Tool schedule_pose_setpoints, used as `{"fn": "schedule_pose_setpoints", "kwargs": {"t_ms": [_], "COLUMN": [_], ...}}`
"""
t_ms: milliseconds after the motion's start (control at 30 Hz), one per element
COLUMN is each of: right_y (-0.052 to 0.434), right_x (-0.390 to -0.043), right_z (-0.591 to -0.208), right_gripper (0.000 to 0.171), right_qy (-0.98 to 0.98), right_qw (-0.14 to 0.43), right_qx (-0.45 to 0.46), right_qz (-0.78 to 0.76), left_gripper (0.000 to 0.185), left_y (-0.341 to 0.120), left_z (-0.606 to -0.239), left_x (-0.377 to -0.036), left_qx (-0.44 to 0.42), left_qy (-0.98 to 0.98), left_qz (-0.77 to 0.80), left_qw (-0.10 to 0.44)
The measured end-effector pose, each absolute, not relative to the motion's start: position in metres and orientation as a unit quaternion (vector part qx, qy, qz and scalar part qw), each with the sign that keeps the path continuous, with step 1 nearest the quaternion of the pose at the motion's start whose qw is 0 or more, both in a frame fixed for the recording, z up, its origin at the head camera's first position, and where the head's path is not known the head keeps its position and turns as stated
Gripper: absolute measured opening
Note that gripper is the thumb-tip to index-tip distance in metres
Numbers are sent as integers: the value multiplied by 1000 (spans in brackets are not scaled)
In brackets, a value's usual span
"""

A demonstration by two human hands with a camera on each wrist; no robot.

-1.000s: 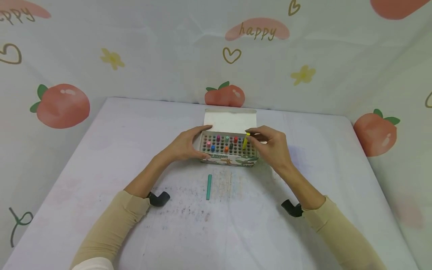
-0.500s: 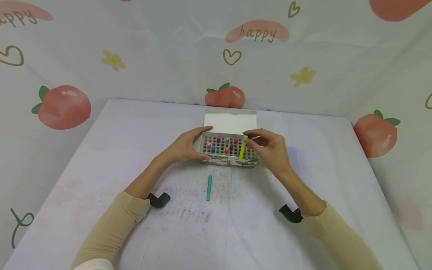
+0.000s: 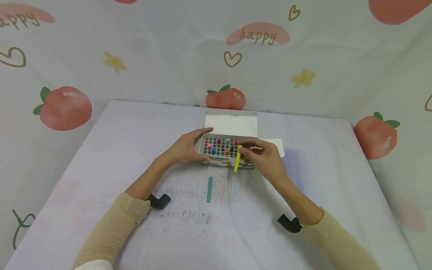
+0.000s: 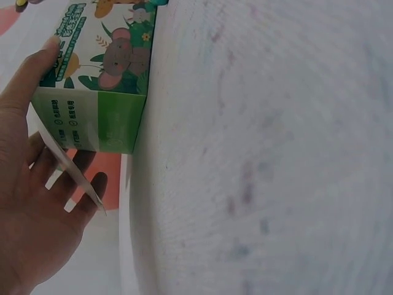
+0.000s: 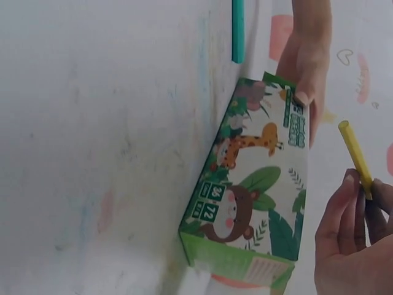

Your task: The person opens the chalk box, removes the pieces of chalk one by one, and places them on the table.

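Observation:
My right hand (image 3: 268,159) pinches a yellow chalk stick (image 3: 237,159) between thumb and fingertips, in front of the box's right part. In the right wrist view the yellow stick sticks out free of the box. With thumb at the front and fingers at the back, my left hand (image 3: 183,148) grips the left end of the cardboard box (image 3: 219,162). The lid stands folded back. Inside, a tray of holes (image 3: 218,147) holds several coloured sticks, among them a pink, a blue and an orange one. A teal chalk stick (image 3: 209,189) lies on the table before the box.
The white table (image 3: 135,123) bears smudges of colour in front of the box. A white side flap (image 3: 276,147) juts out at the box's right end. Behind the table hangs a cloth (image 3: 168,67) with printed peaches. Black mounts (image 3: 159,201) sit at both wrists.
My right hand has drawn the yellow chalk stick up out of the tray and brought it forward and left past the box's front edge. My left hand stays on the box.

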State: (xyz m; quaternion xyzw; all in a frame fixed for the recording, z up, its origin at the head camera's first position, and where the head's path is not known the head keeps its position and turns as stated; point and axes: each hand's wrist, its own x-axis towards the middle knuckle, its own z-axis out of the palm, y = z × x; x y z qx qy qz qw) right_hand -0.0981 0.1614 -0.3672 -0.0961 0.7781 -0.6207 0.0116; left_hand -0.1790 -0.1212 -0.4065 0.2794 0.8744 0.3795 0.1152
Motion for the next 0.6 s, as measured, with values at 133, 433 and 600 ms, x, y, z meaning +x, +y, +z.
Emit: {"fn": "schedule_pose_setpoints", "kwargs": {"t_ms": [133, 433, 600], "right_y": [156, 143, 139], "right_x": [-93, -82, -78], "right_z": [-370, -380, -386], "right_gripper": [24, 22, 24], "right_qy": [777, 778, 784], "right_qw": [31, 73, 98], "right_qx": [-95, -94, -97], "right_qz": [-621, -617, -605], "left_gripper": [105, 105, 104], "left_y": [-121, -122, -122], "left_z": [-407, -407, -407], "left_x": [-179, -179, -178], "left_qx": [282, 286, 287], "left_qy": [874, 873, 871], "left_qz": [378, 379, 382], "left_qw": [117, 115, 114]}}
